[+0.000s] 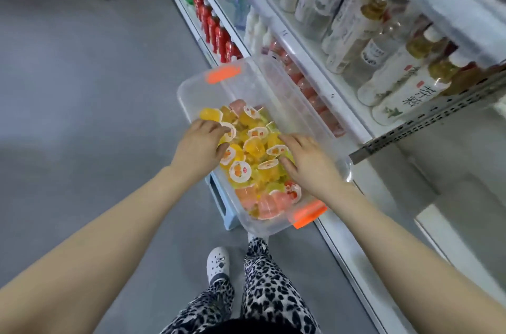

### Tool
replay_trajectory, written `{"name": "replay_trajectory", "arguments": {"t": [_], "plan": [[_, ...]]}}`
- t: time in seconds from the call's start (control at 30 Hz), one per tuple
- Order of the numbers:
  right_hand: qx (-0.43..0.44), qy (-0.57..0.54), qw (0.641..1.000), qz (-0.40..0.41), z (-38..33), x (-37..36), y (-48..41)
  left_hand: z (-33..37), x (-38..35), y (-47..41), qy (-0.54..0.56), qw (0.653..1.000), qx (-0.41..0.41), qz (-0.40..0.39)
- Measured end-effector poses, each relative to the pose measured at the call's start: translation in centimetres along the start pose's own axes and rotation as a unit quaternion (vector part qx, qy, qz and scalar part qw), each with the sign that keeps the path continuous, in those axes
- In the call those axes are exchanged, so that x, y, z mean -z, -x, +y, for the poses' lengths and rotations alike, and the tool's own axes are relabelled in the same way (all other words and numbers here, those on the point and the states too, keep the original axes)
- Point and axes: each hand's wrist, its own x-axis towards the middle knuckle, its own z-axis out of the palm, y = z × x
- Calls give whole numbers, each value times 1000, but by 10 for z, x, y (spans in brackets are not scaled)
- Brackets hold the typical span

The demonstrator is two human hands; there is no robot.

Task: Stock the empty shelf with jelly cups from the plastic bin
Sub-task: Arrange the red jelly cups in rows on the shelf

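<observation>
Our left hand (201,140) pinches a jelly cup (229,130) in the plastic bin (257,82); our right hand (308,162) digs in, its grasp hidden. The empty shelf (462,166) lies rightward, nearer that hand.

A: Where can anything pass?

B: The upper end of the plastic bin (262,87) is bare and open from above. The jelly cups (254,147), left hand (201,142) and right hand (306,161) fill its lower end.

A: And at the right of the frame?

B: The empty shelf (465,169) gapes under a perforated rail (427,125). Bottles (364,32) crowd the tier above. At left, the grey floor (82,87) lies open.
</observation>
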Motion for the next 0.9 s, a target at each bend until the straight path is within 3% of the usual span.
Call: {"name": "replay_trajectory", "arguments": {"t": [0.17, 0.47, 0.9], "plan": [[2, -21, 999, -47, 10, -14, -75, -13, -6, -40, -32, 999, -4, 36], [-4, -76, 991, -109, -1, -64, -204, -25, -17, -58, -38, 998, 56, 18], [12, -5, 988, -152, 7, -96, -223, -26, -18, -58, -47, 996, 67, 24]]}}
